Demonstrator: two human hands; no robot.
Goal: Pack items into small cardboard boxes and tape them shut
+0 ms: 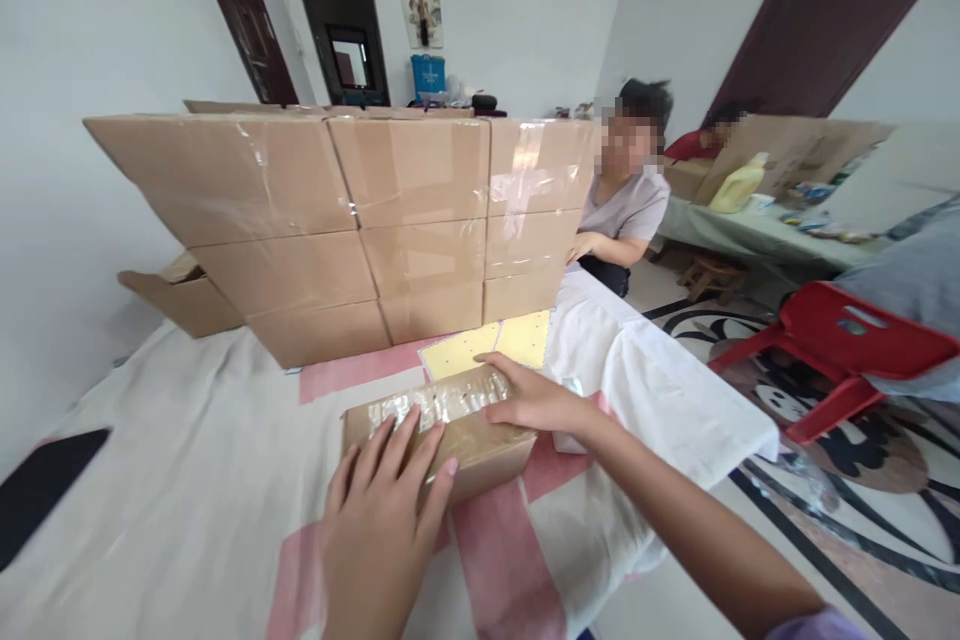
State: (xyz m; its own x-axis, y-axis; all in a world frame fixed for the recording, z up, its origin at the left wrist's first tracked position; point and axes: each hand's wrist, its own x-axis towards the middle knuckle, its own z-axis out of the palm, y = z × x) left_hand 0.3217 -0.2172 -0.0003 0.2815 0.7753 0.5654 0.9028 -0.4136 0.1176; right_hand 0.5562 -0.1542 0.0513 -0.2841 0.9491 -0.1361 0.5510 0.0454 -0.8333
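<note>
A small brown cardboard box [465, 435], its top sealed with shiny clear tape, lies on the cloth-covered table [187, 480] in front of me. My left hand [386, 510] rests flat on the box's near end, fingers stretched out and apart. My right hand [529, 395] lies on the box's far right corner, fingers extended over the taped top. Neither hand lifts the box. Two yellow perforated sheets [487, 345] lie just beyond the box.
A wall of stacked, taped cardboard boxes [360, 220] stands across the table behind the small box. Another person [626, 200] sits at the table's far right. A red plastic chair [840, 340] stands to the right, and an open carton [180, 295] at the left.
</note>
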